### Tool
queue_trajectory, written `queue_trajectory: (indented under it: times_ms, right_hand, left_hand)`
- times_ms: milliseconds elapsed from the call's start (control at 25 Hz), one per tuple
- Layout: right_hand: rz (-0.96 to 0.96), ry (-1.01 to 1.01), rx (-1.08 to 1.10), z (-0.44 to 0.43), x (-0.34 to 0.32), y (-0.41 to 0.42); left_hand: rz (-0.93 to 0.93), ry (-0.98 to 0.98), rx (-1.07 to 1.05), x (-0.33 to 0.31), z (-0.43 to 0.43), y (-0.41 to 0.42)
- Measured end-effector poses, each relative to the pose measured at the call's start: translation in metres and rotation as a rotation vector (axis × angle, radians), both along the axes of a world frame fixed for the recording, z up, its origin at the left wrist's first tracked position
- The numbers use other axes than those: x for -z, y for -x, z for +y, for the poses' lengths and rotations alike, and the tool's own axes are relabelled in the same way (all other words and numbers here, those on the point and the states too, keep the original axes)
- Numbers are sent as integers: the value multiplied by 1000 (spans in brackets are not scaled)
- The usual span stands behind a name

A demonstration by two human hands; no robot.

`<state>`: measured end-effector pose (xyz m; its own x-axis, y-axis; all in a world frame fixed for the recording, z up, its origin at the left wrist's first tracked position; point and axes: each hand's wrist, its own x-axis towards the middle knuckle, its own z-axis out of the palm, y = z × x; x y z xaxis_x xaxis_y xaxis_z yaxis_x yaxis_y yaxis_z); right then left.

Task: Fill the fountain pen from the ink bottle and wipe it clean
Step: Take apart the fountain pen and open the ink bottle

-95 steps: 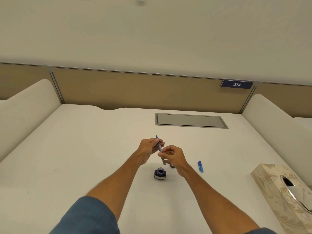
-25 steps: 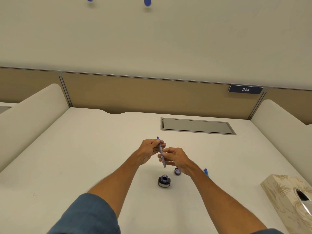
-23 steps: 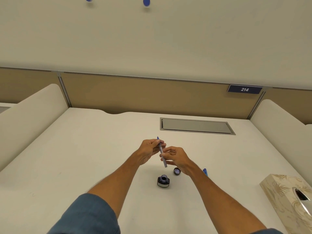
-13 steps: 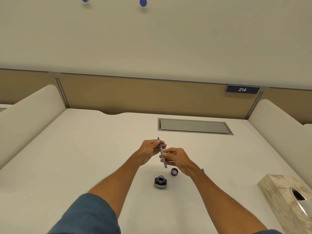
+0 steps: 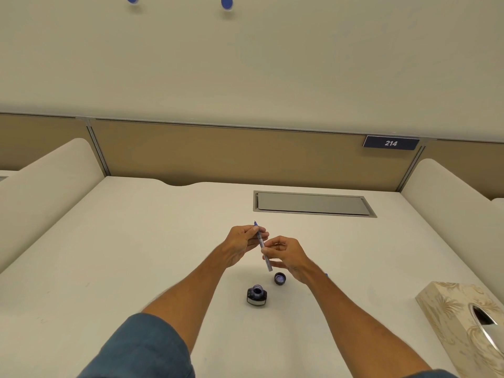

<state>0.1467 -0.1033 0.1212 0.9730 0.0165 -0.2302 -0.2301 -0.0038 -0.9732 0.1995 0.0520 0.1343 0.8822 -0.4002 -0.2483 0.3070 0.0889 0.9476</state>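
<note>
I hold a slim grey fountain pen [image 5: 261,240] with a blue tip above the white desk. My left hand [image 5: 241,242] pinches its upper, far end. My right hand [image 5: 286,255] grips it lower down with thumb and fingers. The pen tilts, its lower end pointing down toward me. Below the hands stands the open dark ink bottle [image 5: 256,295]. Its round cap [image 5: 279,278] lies just right of it, inside up. A sliver of a blue pen part [image 5: 326,275] shows behind my right wrist.
A patterned tissue box [image 5: 463,323] sits at the right edge of the desk [image 5: 122,255]. A grey cable hatch [image 5: 311,204] lies flush in the desk beyond my hands. Padded dividers rise on both sides, a brown panel at the back.
Both hands have kept their hold on the pen at about the same place. The camera view has shifted slightly; the bottle and cap have stayed put.
</note>
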Motion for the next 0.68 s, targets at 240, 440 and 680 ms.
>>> queue_trajectory:
  times_ms: [240,440,680]
  right_hand:
    - [39,-23,-72,-2,2,-1]
    - [7,7,-12,-4,1,0]
    - [33,-28,-76,-2,2,0]
  left_hand:
    - [-14,-17,-1,2,-3,-1]
    - [-3,-14,-1,2,-5,-2]
    - [-8,1,-7,2,-7,-1]
